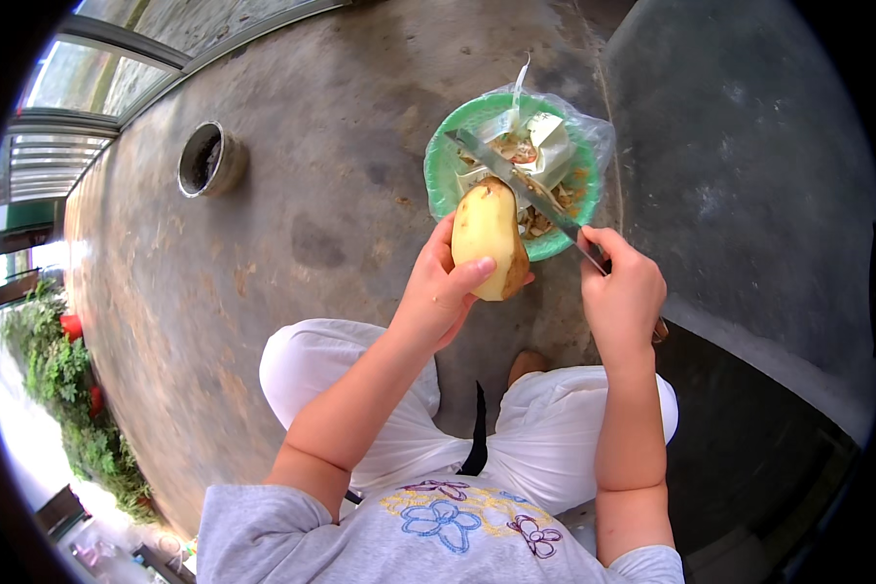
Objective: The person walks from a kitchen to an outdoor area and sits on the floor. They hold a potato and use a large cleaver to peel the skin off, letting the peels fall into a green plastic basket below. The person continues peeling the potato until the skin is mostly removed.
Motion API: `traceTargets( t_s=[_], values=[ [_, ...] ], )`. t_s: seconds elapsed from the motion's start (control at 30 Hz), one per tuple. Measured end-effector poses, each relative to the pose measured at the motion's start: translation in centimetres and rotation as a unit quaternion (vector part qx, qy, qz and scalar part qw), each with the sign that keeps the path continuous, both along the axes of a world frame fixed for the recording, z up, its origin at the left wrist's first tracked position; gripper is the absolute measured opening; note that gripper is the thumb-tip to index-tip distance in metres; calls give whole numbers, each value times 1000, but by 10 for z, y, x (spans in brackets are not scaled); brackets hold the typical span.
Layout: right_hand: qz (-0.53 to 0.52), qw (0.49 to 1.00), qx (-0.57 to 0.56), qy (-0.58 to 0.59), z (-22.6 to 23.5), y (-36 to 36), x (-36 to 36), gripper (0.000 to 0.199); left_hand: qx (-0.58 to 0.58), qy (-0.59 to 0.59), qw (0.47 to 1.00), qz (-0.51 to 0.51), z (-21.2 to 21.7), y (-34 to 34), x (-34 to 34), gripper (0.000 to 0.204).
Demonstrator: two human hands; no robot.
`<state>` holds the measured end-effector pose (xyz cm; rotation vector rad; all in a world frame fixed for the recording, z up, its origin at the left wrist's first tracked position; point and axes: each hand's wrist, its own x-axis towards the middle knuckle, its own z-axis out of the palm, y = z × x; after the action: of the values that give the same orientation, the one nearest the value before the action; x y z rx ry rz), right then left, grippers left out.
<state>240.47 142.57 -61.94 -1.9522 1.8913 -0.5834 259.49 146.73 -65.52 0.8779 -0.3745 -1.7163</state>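
The concrete floor (292, 224) filled most of the view, grey and stained, and everything else lay on it or above it. The person sat low over it in white trousers (545, 438) and a grey top with stitched flowers, one bare foot (526, 365) showing between the knees, nearer the person than the green bowl (441, 175).

That bowl stood on the floor beyond the knees. It was lined with a clear plastic bag (594, 131) and held peelings and scraps of paper. Well to the left of the bowl a round metal tin (209, 159) stood by itself. Far to the left of the bowl, at the rim of the view, green plants (63, 380) with red spots grew along the floor's edge.

The potato (487, 238) was held in the air just on the near side of the bowl, overlapping its rim in the picture; it stood on end, pale yellow and mostly peeled, with brown skin left along its right side. The left hand (438, 287) was wrapped round its lower half, thumb pressed across the front.

The right hand (621, 292) was closed in a fist on the handle of a knife (516, 180), right of the potato. The blade slanted up and left across the bowl, its edge lying against the potato's top.
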Motion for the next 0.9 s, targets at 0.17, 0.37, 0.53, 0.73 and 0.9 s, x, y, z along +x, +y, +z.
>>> traceTargets(
  t_s=[0.17, 0.37, 0.53, 0.73, 0.9],
  values=[
    [52, 988, -74, -123, 6, 0, 1, 31, -1, -18, 1000, -25, -2, 2, 4, 74],
    [215, 950, -215, -69, 12, 8, 9, 51, -1, -14, 1000, 26, -45, 13, 16, 61],
    [217, 943, -246, -58, 8, 12, 14, 48, -13, 25, 999, 31, -46, 16, 15, 59],
    [175, 958, -217, -66, 9, 8, 10, 43, -28, 46, 998, 18, -45, 20, 22, 56],
    [110, 982, -133, -79, 11, 8, 6, 34, -22, -30, 999, -2, -14, 5, 11, 64]
  ],
)
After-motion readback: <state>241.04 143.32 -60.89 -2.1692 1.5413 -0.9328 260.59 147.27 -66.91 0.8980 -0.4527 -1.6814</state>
